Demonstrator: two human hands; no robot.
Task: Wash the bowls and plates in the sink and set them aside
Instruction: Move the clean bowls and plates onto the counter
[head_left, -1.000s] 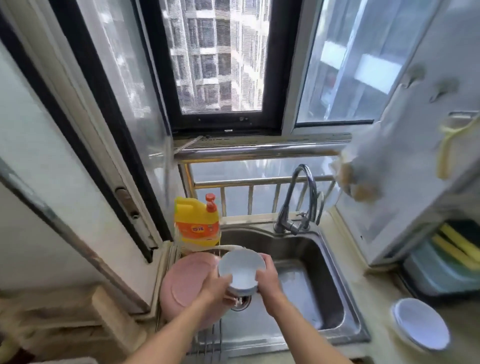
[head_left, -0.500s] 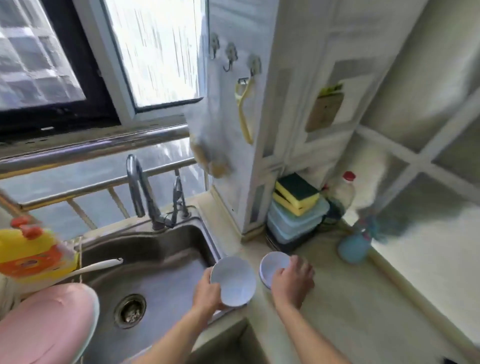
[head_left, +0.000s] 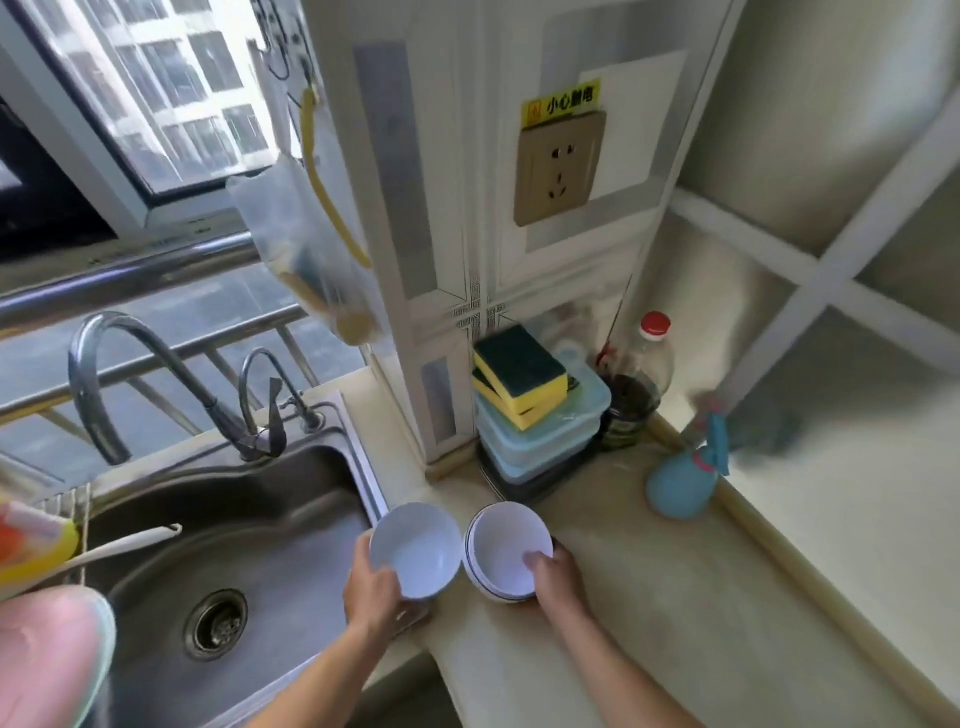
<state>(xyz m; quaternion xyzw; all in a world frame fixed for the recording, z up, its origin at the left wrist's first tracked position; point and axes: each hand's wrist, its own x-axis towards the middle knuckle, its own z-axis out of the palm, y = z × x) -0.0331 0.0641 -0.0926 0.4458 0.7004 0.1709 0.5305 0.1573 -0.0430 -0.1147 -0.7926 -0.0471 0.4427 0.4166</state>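
Now washed bowl (head_left: 415, 551) held tilted over sink's (head_left: 234, 519) right rim, left hand (head_left: 374, 587) clamped on near edge. Right hand (head_left: 553, 574) grips stacked bowls (head_left: 506, 551) on table (head_left: 649, 597). Likely wet, slippery, breakable: hold by rim, thumb inside.

two white bowls (head_left: 415, 551), two sponges (head_left: 519, 374), two faucets (head_left: 156, 374)

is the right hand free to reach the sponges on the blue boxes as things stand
Probably not right away: the right hand is gripping the stacked bowls on the counter. The path to the sponges looks open once it lets go.
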